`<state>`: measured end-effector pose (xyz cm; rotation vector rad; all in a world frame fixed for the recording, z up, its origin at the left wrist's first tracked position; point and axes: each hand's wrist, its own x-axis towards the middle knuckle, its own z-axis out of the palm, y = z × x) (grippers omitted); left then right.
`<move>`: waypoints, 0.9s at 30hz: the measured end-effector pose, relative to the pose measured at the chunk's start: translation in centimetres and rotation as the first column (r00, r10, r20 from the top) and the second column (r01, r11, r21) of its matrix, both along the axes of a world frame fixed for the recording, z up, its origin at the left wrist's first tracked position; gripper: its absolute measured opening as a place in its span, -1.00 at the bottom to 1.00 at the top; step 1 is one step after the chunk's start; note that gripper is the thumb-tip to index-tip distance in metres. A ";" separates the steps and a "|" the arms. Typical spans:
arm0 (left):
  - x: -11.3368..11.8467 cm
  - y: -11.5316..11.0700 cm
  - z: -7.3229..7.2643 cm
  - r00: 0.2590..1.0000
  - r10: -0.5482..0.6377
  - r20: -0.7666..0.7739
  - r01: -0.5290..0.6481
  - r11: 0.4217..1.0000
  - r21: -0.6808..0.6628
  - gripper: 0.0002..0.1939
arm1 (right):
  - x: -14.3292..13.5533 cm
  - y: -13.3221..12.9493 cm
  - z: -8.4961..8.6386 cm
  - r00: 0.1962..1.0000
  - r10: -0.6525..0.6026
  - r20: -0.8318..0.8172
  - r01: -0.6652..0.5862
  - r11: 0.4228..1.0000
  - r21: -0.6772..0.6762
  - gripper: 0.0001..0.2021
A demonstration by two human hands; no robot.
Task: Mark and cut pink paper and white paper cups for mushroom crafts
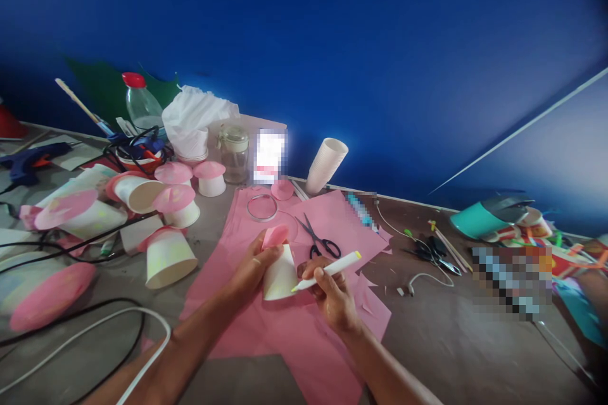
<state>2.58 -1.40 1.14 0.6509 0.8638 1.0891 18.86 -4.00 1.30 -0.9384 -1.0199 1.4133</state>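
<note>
My left hand (251,269) is closed on a white paper cup (278,275) with a pink paper piece (275,237) at its top. Between the fingers of my right hand (335,297) is a white marker (330,270) with a yellow end; its yellow tip points at the cup's lower right edge. Whether the tip touches the cup I cannot tell. Just beyond the hands, black-handled scissors (323,245) lie partly spread on pink paper sheets (247,329). A roll of tape or ring (262,207) rests on the sheets farther back.
Several pink-topped paper cups (168,259) stand or lie at the left, with black and white cables (156,316) crossing there. A stack of paper cups (327,164) leans near the blue wall (304,44). A glass jar (235,155) stands at the back. Pliers (446,262) lie at the right.
</note>
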 end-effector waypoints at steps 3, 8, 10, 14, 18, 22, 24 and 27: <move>0.0 0.0 0.1 1.000 -0.005 -0.017 0.005 1.000 0.007 -0.64 | 0.1 -0.1 -0.1 1.000 0.014 0.025 -0.014 1.000 0.006 -0.56; 0.1 0.0 0.1 0.998 0.005 -0.057 -0.006 1.000 -0.013 -0.57 | 0.2 -0.4 0.0 0.994 0.039 0.098 -0.044 0.998 0.052 -0.58; 0.0 0.0 -0.1 0.998 0.007 -0.061 -0.007 1.000 0.004 -0.57 | 0.2 -0.5 -0.1 0.989 0.035 0.140 -0.047 0.995 0.086 -0.60; -0.1 0.0 -0.2 0.999 -0.007 -0.032 0.007 1.000 0.004 -0.61 | 0.2 -0.4 -0.4 0.987 -0.039 0.159 0.021 0.994 0.110 -0.62; 0.0 0.0 0.0 0.999 0.000 -0.033 -0.001 1.000 -0.024 -0.57 | 0.1 0.0 -0.4 0.990 -0.118 0.081 0.112 0.991 0.080 -0.62; 0.1 0.1 0.0 1.000 0.005 -0.028 -0.006 0.999 -0.031 -0.51 | 0.1 -0.2 -0.2 0.993 -0.086 0.076 0.081 0.994 0.068 -0.59; 0.1 0.1 -0.2 1.000 0.004 -0.024 -0.005 1.000 -0.024 -0.50 | 0.1 -0.4 -0.2 0.994 -0.039 0.102 0.031 0.996 0.081 -0.59; 0.1 0.1 -0.5 1.000 0.009 -0.025 -0.009 1.000 -0.013 -0.50 | 0.2 -0.8 -0.2 0.988 0.021 0.153 -0.043 0.989 0.140 -0.62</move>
